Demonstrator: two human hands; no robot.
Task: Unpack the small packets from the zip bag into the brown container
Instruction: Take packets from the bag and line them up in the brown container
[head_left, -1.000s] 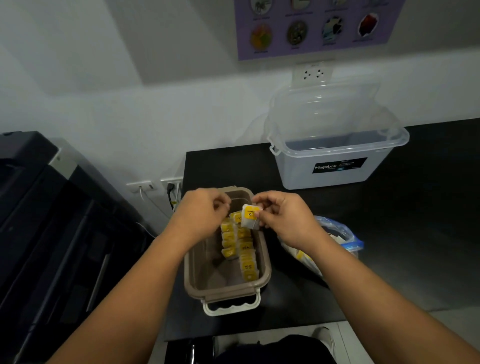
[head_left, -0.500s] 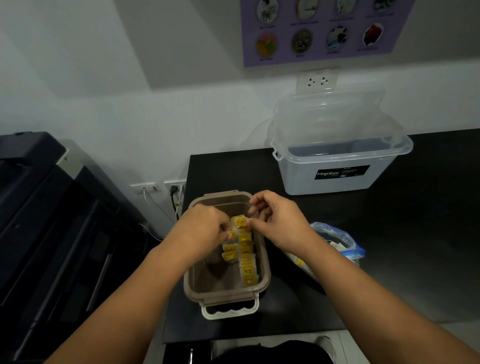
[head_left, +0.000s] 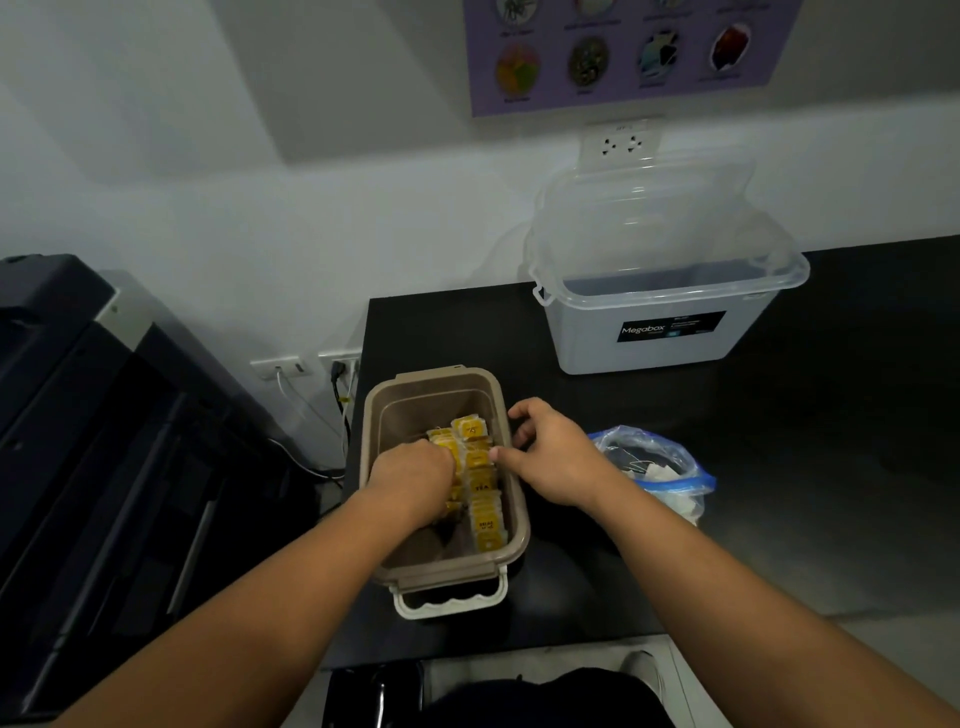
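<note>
Small packets (head_left: 479, 470): yellow, lying packed in rows inside the brown container, mostly along its right half.
Brown container (head_left: 430, 374): sitting open at the left end of the black worktop (head_left: 779, 467), its pale latch handle facing the person.
Left hand (head_left: 413, 480): reaching down into the container, knuckles up, fingers dipping among the packets.
Left grip: fingertips are hiding under the hand; cannot tell whether they are pinching a packet or only pressing on the rows.
Right hand (head_left: 558, 457): hovering at the container's right rim, thumb pointing in toward the packets, fingers curling loosely just outside the wall.
Right grip: carrying no packet; cannot tell whether it is clasping the rim.
Zip bag (head_left: 649, 462): lying on the worktop just right of the container, behind the right wrist, its blue-edged mouth gaping.
Clear storage box (head_left: 665, 338): standing farther back on the worktop, its lid leaning against the wall.
Wall: a purple poster (head_left: 623, 52) is hanging above a white socket (head_left: 621, 143).
Left of worktop: a dark office machine (head_left: 104, 441) is standing alongside.
</note>
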